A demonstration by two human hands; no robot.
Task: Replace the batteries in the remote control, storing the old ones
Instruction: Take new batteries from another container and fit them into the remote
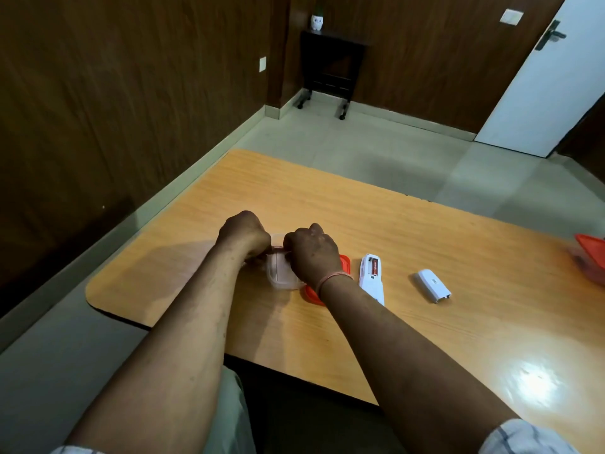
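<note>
A small clear plastic container [280, 273] sits on the wooden table [425, 290] between my hands. My left hand [244, 234] grips its left side, fingers curled. My right hand [312, 253] is closed over its top right, and something thin and red shows at my fingertips; I cannot tell what it is. The container's orange-red lid [311, 294] lies under my right wrist. To the right lies the white remote control [371, 278], face down, battery bay open with a red battery [375, 267] in it. Its white battery cover [433, 286] lies further right.
A second container with an orange-red lid [592, 257] stands at the table's right edge. The table's left and near edges are close to my arms. A dark side table [330, 63] and a white door [537, 80] stand across the floor.
</note>
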